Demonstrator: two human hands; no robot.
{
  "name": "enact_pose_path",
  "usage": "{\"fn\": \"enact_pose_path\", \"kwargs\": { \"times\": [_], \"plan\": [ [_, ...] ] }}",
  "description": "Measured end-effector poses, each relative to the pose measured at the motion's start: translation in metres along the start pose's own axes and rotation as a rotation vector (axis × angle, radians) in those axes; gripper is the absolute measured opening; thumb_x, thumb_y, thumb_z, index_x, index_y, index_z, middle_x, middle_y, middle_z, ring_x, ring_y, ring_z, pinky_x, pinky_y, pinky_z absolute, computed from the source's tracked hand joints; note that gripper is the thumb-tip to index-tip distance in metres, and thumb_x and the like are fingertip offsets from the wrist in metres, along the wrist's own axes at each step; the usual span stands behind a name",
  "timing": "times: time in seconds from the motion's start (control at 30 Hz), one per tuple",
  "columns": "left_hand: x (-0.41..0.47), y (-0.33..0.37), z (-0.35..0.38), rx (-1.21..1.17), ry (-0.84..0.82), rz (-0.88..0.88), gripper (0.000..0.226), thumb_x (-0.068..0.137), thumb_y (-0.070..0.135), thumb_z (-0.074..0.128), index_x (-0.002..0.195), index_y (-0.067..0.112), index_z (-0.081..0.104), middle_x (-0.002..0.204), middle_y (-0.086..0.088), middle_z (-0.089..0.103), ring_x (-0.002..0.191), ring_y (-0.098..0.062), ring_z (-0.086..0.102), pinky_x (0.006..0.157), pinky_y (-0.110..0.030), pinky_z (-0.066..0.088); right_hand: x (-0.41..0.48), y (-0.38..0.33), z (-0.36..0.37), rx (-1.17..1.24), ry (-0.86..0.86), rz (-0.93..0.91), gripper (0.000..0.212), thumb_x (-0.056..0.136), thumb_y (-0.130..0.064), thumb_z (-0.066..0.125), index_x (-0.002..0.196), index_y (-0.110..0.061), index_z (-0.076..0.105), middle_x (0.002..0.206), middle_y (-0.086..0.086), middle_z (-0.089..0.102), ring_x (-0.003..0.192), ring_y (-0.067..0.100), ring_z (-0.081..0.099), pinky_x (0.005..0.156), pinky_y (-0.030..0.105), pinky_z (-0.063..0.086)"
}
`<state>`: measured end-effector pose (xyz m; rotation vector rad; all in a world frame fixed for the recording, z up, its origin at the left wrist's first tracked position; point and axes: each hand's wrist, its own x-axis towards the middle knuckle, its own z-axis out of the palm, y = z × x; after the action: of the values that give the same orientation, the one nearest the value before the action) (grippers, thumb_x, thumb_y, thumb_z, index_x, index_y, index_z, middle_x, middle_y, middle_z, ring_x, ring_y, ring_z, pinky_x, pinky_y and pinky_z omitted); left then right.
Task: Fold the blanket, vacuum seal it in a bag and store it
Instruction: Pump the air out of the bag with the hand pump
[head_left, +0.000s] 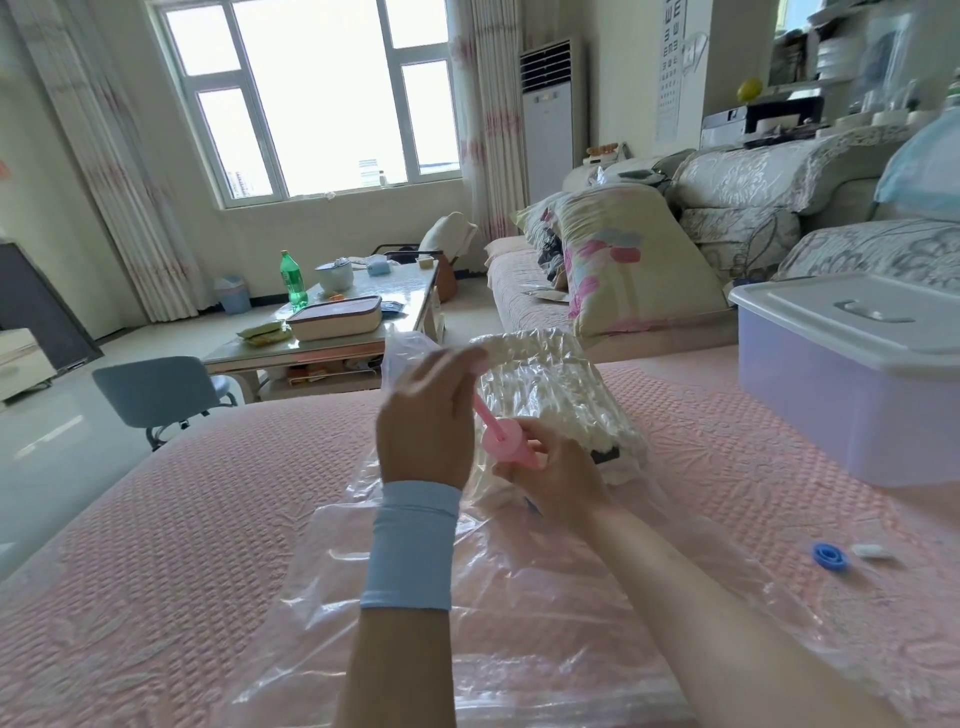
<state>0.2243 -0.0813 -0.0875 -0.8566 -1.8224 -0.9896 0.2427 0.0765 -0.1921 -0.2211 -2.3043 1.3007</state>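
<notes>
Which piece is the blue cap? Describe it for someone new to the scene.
On the pink bedspread, look right to the lilac storage box with a white lid. In front of it, nearer the camera, lies the blue cap, round and ringed, unlike the white oblong piece beside it.

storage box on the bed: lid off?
No, the white lid sits flat on top of the lilac storage box, covering it.

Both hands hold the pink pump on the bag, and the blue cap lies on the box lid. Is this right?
Only the cap is wrong: the head view shows it lying on the bed, not on the box lid.
</notes>
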Motion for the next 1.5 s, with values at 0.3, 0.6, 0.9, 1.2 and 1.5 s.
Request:
{"fn": "enact_pose_path", "kwargs": {
  "times": [0.3,0.6,0.9,1.2,1.5],
  "plan": [
    [-0.021,-0.005,0.028,-0.056,-0.035,-0.104,0.022,0.088,0.005,0.062,0.1,0.019,0.074,0.105,0.004,0.071,0.087,-0.01,0.065,0.08,-0.025,0.055,0.0,-0.002,0.003,0.0,0.004,-0.002,0.051,0.07,-0.051,0.076,0.118,-0.046,0.062,0.098,-0.02,0.073,0.094,0.004,0.068,0.087,0.04,0.057],
    [0.005,0.008,-0.002,0.005,-0.025,-0.004,0.015,0.094,0.019,0.059,0.097,0.024,0.074,0.099,0.009,0.072,0.077,-0.013,0.067,0.068,-0.024,0.055,-0.001,-0.001,-0.005,0.008,-0.009,0.009,0.041,0.079,-0.032,0.081,0.113,-0.046,0.063,0.096,-0.02,0.072,0.091,-0.007,0.064,0.076,0.021,0.049],
    [-0.028,-0.002,0.032,-0.063,-0.095,-0.144,0.021,0.089,0.009,0.062,0.1,0.022,0.074,0.104,0.005,0.07,0.087,-0.016,0.067,0.075,-0.026,0.055,-0.002,-0.001,0.001,0.001,0.003,0.003,0.045,0.072,-0.05,0.077,0.115,-0.048,0.062,0.095,-0.021,0.073,0.093,0.002,0.068,0.086,0.037,0.056],
    [0.005,0.012,-0.005,0.107,0.237,0.005,0.018,0.094,0.032,0.057,0.096,0.028,0.075,0.102,0.012,0.072,0.091,-0.004,0.057,0.069,-0.017,0.043,-0.002,-0.001,-0.004,0.015,-0.001,0.002,0.044,0.079,-0.033,0.081,0.119,-0.042,0.065,0.092,-0.021,0.072,0.085,-0.002,0.067,0.073,0.022,0.05],
    [-0.034,-0.008,0.038,-0.084,-0.207,-0.179,0.028,0.084,0.004,0.062,0.096,0.025,0.076,0.114,0.007,0.07,0.095,-0.016,0.067,0.083,-0.034,0.056,-0.001,-0.002,0.001,0.014,0.019,-0.008,0.045,0.07,-0.051,0.075,0.113,-0.048,0.062,0.094,-0.02,0.074,0.092,0.002,0.068,0.085,0.037,0.057]
  ]
}}
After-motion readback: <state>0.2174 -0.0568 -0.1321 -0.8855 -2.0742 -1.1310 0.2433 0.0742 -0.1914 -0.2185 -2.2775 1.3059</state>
